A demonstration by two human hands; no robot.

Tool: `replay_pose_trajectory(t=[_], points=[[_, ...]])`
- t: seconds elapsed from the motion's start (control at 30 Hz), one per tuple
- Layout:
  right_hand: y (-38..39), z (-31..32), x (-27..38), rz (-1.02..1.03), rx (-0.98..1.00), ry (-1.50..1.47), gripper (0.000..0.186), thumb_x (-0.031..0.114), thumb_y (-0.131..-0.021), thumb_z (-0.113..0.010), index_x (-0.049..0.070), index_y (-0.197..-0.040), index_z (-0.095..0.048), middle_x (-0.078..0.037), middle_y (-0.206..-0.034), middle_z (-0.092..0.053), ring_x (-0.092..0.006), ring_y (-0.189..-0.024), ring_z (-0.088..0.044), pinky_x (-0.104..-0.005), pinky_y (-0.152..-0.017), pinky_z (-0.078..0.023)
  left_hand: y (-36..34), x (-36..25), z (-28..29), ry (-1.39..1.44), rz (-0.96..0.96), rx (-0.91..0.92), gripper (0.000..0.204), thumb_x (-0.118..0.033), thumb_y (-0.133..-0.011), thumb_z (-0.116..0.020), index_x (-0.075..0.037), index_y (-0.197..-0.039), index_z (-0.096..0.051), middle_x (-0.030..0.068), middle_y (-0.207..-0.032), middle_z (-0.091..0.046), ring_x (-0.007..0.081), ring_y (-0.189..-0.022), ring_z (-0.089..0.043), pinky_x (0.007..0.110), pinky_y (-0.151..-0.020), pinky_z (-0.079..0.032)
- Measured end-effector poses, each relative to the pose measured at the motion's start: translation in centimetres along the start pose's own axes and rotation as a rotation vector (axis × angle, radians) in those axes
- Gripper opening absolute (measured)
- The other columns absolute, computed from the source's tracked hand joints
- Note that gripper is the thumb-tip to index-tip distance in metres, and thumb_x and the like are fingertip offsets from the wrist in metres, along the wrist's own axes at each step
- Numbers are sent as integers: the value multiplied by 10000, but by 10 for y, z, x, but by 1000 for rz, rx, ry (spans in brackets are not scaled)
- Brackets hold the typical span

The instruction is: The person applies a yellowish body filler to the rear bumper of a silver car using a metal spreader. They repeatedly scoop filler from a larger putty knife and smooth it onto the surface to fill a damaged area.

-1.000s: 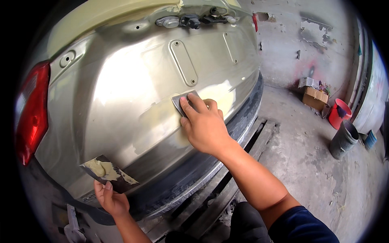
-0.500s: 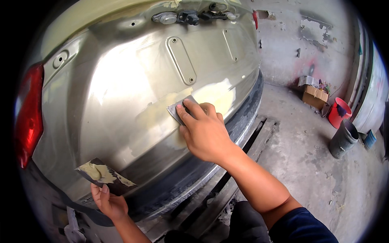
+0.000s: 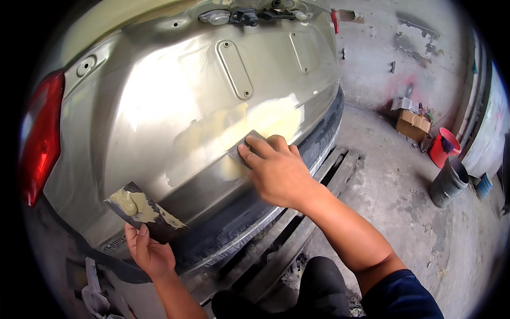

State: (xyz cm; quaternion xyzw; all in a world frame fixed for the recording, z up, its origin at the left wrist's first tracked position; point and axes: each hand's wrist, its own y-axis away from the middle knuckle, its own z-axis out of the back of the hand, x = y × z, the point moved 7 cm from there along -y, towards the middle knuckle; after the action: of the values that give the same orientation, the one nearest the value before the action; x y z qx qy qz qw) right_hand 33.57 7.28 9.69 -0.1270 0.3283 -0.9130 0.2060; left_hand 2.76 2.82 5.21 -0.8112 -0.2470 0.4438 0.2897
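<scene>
A dark flat plate (image 3: 169,229) carrying a lump of pale yellow body filler (image 3: 139,206) is pinched in my left hand (image 3: 151,255), low at the left beside the car's tailgate (image 3: 154,143). My right hand (image 3: 281,173) grips a small grey filler spreader (image 3: 254,135), fingers pressed over it so that much of its face is hidden. The spreader rests on the tailgate near its lower crease. Thin pale filler (image 3: 212,127) spreads over the metal left of it, and a brighter yellow patch (image 3: 279,117) lies just beyond.
A red tail light (image 3: 42,138) bounds the tailgate at the left, and a dark bumper (image 3: 223,228) runs below. Wooden planks (image 3: 297,239) lie under the bumper. Farther right stand a grey bucket (image 3: 449,182), a red bucket (image 3: 444,149) and a cardboard box (image 3: 413,126) near the wall.
My right hand has moved the spreader slightly right and down toward the crease. The thin filler area left of it looks wider. My left hand still holds the plate, a little farther right in view.
</scene>
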Motion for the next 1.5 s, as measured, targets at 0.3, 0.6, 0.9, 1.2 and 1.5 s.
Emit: replay_pose_trajectory(t=[0.3,0.6,0.9,1.2,1.5], points=[[70,39,56,396,19,-1121,552,170,-925,-738,38,-1444,-601,-167,-1573,-451,-374,-1366,-459,-454,-1135,-385,43,38,-91,113,232,-72,392,-54,-1047,-508,19,-1429,-467,145,-1412,-574,233,-1287,-565,400,-1122,-427],[25,12,25,192,-169,-404,591,181,-902,-718,80,-1461,-553,-135,-1543,-471,-437,-1289,-462,-524,-1073,-425,49,-5,-61,91,91,-84,401,-23,-1033,-517,22,-1426,-449,138,-1338,-620,220,-1213,-622,389,-1069,-491],[-56,3,46,-37,-212,-85,551,262,-979,-584,51,-1482,-505,-138,-1500,-458,-461,-1243,-457,-575,-984,-450,69,-1,-34,120,82,-144,413,6,-1027,-510,22,-1434,-441,144,-1338,-622,231,-1222,-622,396,-1062,-506],[-1,-14,79,41,-67,-65,524,235,-954,-603,36,-1437,-560,-129,-1437,-516,-435,-1199,-485,-521,-919,-456,69,5,-28,123,108,-166,447,16,-1023,-509,35,-1462,-428,138,-1370,-611,219,-1231,-617,380,-1078,-484],[-46,26,9,-49,-273,-89,509,225,-957,-606,60,-1436,-554,-128,-1442,-513,-429,-1222,-482,-529,-971,-462,59,10,-33,127,133,-131,425,21,-1016,-506,19,-1438,-462,134,-1368,-614,226,-1249,-602,392,-1096,-469]])
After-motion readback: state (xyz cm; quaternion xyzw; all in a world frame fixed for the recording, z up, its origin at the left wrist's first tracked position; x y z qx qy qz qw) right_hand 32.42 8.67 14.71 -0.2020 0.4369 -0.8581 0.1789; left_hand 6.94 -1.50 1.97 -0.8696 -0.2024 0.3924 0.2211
